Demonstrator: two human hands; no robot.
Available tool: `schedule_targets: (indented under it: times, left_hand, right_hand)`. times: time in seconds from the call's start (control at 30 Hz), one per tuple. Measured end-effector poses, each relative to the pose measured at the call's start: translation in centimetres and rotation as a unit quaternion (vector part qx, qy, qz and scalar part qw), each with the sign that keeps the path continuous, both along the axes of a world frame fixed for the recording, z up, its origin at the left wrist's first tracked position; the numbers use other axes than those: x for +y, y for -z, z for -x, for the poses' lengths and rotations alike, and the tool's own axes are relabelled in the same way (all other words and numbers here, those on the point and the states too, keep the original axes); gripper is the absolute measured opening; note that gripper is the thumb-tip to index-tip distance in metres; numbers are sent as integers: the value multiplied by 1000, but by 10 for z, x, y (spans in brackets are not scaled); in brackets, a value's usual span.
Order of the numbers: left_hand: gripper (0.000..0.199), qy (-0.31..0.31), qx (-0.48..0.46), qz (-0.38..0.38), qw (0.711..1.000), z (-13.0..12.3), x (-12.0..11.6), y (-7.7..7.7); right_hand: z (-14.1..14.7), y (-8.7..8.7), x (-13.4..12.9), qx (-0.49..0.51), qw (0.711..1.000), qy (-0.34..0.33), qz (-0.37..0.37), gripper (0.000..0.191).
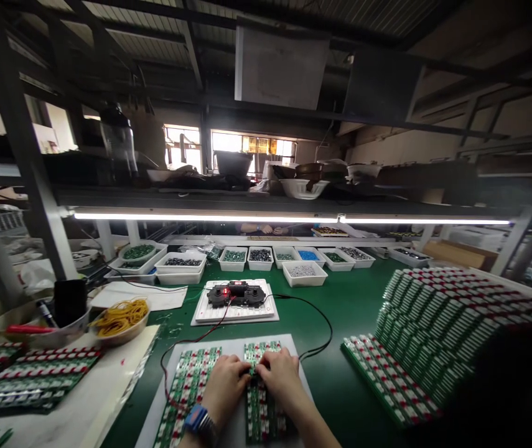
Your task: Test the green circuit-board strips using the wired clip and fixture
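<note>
Both hands meet over the right-hand circuit board panel (257, 414), a green strip with rows of white and red parts that lies on a white mat (235, 361). My left hand (226, 382), with a watch (199, 423) at its wrist, is closed, fingertips at the panel's left edge. Opposite it, my right hand (279, 375) is closed too, with its fingertips on the panel's upper middle. A tiny dark spot shows between the fingertips; what they pinch is hidden. A second circuit board panel (191, 386) lies to the left on the mat.
Behind the mat, a black device (236, 294) with a red display and wires sits on a white tray (200, 316). White bins (305, 274) of small parts line the back. Stacked panels (429, 330) rise at right; yellow rubber bands (121, 317) fill a bowl at left.
</note>
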State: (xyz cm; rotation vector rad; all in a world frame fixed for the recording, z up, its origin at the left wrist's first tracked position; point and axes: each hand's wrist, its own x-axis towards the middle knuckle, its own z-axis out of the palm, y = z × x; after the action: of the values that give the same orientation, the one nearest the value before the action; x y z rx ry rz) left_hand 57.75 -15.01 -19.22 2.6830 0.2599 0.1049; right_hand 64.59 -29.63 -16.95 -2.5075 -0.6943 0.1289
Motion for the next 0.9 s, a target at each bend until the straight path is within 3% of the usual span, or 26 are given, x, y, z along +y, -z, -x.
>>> schedule_targets:
  times: [0.5, 0.9]
  left_hand:
    - [27, -5, -9, 12, 1000, -7, 4, 12]
    - [22, -2, -36, -25, 999, 0, -5, -8]
  right_hand:
    - [8, 18, 0, -39, 997, 44, -41, 25]
    - [3, 18, 1, 6, 995, 52, -90, 21]
